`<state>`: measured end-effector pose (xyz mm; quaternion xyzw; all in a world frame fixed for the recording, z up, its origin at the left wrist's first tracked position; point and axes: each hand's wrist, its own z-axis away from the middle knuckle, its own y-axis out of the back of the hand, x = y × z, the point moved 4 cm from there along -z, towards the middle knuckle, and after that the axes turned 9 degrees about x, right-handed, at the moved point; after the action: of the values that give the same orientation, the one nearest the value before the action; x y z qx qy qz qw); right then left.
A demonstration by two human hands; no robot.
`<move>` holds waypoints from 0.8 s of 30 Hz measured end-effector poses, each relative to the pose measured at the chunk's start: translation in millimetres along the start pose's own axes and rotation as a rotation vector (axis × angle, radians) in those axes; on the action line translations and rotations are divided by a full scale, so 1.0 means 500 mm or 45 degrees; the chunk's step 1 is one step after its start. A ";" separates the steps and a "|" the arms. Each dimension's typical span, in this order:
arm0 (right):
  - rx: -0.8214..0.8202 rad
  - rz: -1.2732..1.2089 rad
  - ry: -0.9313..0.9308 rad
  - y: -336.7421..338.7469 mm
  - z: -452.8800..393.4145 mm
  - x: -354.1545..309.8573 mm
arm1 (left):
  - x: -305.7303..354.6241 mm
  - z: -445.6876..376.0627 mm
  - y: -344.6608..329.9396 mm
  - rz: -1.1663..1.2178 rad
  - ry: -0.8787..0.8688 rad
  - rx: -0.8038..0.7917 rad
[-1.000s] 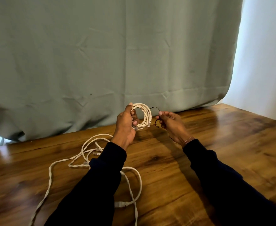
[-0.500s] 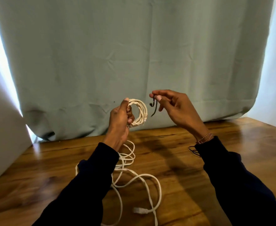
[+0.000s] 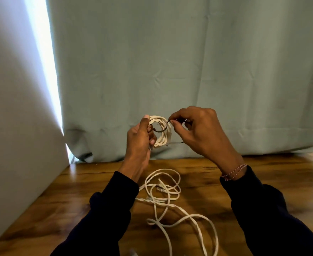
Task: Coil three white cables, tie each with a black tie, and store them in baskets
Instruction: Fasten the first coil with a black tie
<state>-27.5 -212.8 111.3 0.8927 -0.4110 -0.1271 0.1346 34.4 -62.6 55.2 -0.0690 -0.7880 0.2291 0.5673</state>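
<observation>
Two hands raised above the wooden table [image 3: 272,182], in front of a grey-green curtain [image 3: 189,71]. Left hand [image 3: 138,143] grips the coiled white cable [image 3: 161,132], thumb up along the coil's left side, fingers curled through it. Right hand [image 3: 198,130] pinches a black tie [image 3: 163,128] between thumb and forefinger; tie curves across the coil. Loose white cables [image 3: 170,200] lie tangled on the table below.

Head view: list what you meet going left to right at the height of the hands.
White panel → bright gap of light → left hand → coiled white cable → black tie → right hand, all in front of the grey-green curtain.
</observation>
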 end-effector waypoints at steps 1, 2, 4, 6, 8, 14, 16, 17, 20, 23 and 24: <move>0.000 -0.009 0.000 -0.011 0.000 -0.004 | 0.003 -0.003 0.005 -0.014 -0.007 0.014; 0.000 -0.024 0.000 -0.022 -0.001 -0.006 | 0.007 -0.004 0.010 -0.021 -0.011 0.025; 0.014 -0.040 0.004 -0.040 0.001 -0.007 | 0.013 -0.004 0.017 -0.020 -0.013 0.047; 0.033 -0.009 0.025 -0.056 0.001 -0.004 | 0.021 -0.003 0.023 -0.016 -0.020 0.064; 0.060 0.044 0.043 -0.067 0.000 -0.002 | 0.031 -0.003 0.027 -0.010 -0.036 0.071; 0.123 0.063 0.026 -0.063 0.001 -0.002 | 0.058 0.006 0.031 -0.044 -0.104 0.086; 0.147 0.084 0.031 -0.068 0.004 -0.008 | 0.056 0.010 0.027 -0.090 -0.129 0.082; 0.157 0.093 0.032 -0.071 0.006 -0.010 | 0.053 0.012 0.025 -0.105 -0.138 0.076; 0.201 0.077 0.050 -0.081 0.014 -0.022 | 0.042 0.015 0.019 -0.116 -0.135 0.046; 0.299 0.117 0.076 -0.085 0.020 -0.031 | 0.037 0.019 0.012 -0.123 -0.137 0.014; 0.322 0.136 0.092 -0.085 0.021 -0.032 | 0.036 0.021 0.008 -0.115 -0.136 -0.006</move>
<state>-11.3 -175.2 88.6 0.8834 -0.4654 -0.0348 0.0422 17.7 -55.3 66.2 -0.0222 -0.8200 0.2048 0.5339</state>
